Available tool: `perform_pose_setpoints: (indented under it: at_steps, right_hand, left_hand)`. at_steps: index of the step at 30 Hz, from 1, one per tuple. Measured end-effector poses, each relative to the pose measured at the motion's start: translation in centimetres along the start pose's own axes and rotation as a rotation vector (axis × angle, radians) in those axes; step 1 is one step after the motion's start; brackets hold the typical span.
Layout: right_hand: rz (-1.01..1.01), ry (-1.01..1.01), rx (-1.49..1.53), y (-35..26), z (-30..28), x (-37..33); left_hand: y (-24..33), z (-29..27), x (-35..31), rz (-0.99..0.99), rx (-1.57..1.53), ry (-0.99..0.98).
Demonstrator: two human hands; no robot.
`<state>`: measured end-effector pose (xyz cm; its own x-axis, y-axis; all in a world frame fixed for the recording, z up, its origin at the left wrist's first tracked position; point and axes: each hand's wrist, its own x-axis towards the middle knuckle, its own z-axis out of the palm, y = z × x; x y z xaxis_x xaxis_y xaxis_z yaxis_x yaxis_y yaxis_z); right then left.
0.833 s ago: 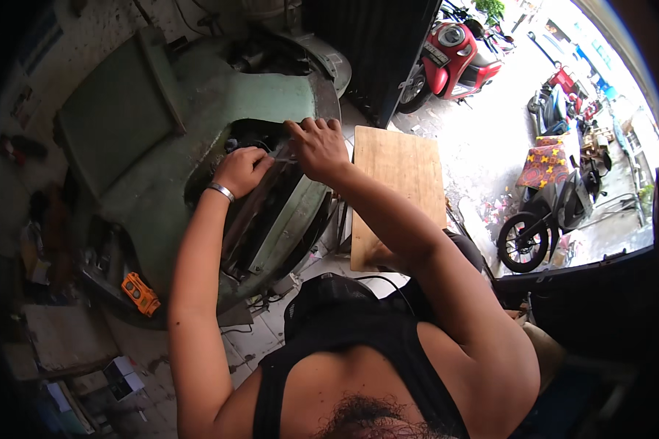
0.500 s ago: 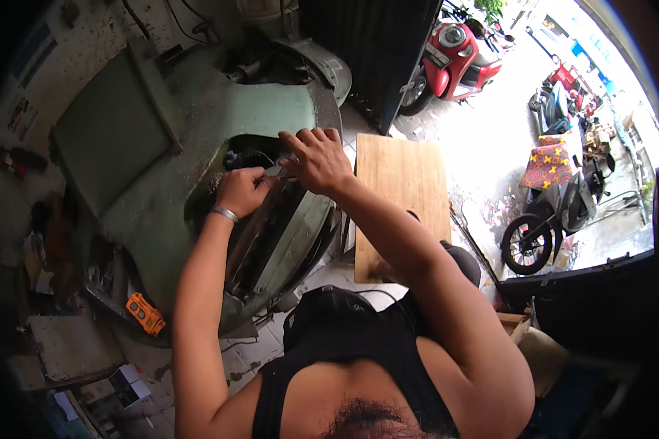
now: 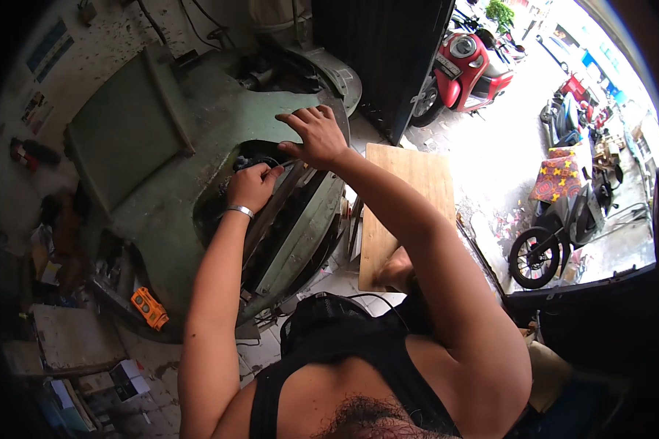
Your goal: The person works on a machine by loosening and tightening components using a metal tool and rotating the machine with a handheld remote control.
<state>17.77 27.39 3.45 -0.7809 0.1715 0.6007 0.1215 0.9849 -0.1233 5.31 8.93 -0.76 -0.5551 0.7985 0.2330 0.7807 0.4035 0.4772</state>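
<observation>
My left hand (image 3: 252,186) is closed at the opening (image 3: 220,172) in an old green car body (image 3: 150,194), thumb pressed against the curled fingers. What it grips, if anything, is too small and dark to make out. Just beyond and to its right, my right hand (image 3: 316,137) is open over the rim of that opening, fingers apart and thumb stretched toward the left hand. Nothing shows in it. Dark parts (image 3: 255,161) sit inside the opening, partly hidden by my left hand. A silvery band circles my left wrist.
Beside the car stands a wooden-topped bench (image 3: 403,183), a bare foot (image 3: 395,269) at its near end. An orange device (image 3: 149,309) lies on the car's near left edge. A red scooter (image 3: 465,69) and a motorbike (image 3: 556,234) are parked outside on the right.
My right hand has pulled away from my left, its fingers now spread. My left hand stays closed at the opening. A foot has come into view on the bench. The whole view has shifted slightly.
</observation>
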Motion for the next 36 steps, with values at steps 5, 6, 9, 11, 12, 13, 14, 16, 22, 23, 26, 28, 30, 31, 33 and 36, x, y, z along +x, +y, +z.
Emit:
perform_pose_setpoints:
  at_steps: [5,6,9,11,12,13,14,16,22,23,26,28,30,31,33,36]
  right_hand:
    - [-0.083,0.027,0.070,-1.0,-5.2,-1.0]
    - [-0.133,0.011,0.085,-1.2,-6.3,-1.1]
    - [-0.064,-0.010,0.098,0.2,-11.0,-4.6]
    - [0.031,-0.027,0.118,1.3,-12.1,-6.9]
    - [0.084,-0.036,0.145,1.1,-12.6,-7.8]
    - [0.119,-0.032,0.204,0.9,-12.5,-8.2]
    - [0.162,-0.028,0.257,1.0,-12.1,-8.7]
    - [0.187,-0.006,0.306,1.6,-11.6,-10.0]
    - [0.203,-0.017,0.359,1.8,-11.0,-10.0]
    - [0.197,-0.026,0.360,1.7,-10.8,-9.9]
    - [0.182,-0.056,0.398,0.8,-9.9,-8.6]
    - [0.100,-0.136,0.358,-0.1,-8.8,-7.0]
    - [0.063,-0.228,0.339,-1.9,-8.0,-5.2]
    - [0.068,-0.253,0.340,-2.6,-7.1,-4.2]
    - [0.077,-0.311,0.388,-4.5,-4.4,-1.7]
    - [0.162,-0.416,0.359,-7.2,1.2,2.5]
  left_hand:
    - [-2.2,0.8,1.6,-0.316,-0.085,0.122]
    - [-3.3,1.4,2.1,-0.286,-0.083,0.138]
    - [-2.3,2.2,2.8,-0.237,-0.177,0.155]
    - [-1.6,2.3,3.3,-0.341,-0.206,0.107]
    - [-2.3,2.3,3.4,-0.369,-0.254,0.118]
    - [-4.3,2.5,3.5,-0.405,-0.318,0.144]
    - [-5.8,2.8,3.5,-0.431,-0.385,0.165]
    - [-5.7,2.2,3.1,-0.586,-0.660,0.157]
    - [-8.0,-0.8,-0.4,-0.722,-1.220,0.127]
    - [-8.0,-1.1,-1.1,-0.705,-1.194,0.086]
    - [-8.8,-2.0,-3.8,-0.690,-1.112,0.013]
    - [-11.0,-2.2,-5.7,-0.455,-0.620,0.186]
    - [-12.6,-3.6,-8.6,-0.391,-0.526,0.395]
    - [-13.2,-4.3,-9.6,-0.396,-0.487,0.420]
    - [-14.1,-6.0,-12.4,-0.413,-0.440,0.457]
    - [-13.9,-7.1,-15.0,-0.431,-0.241,0.431]
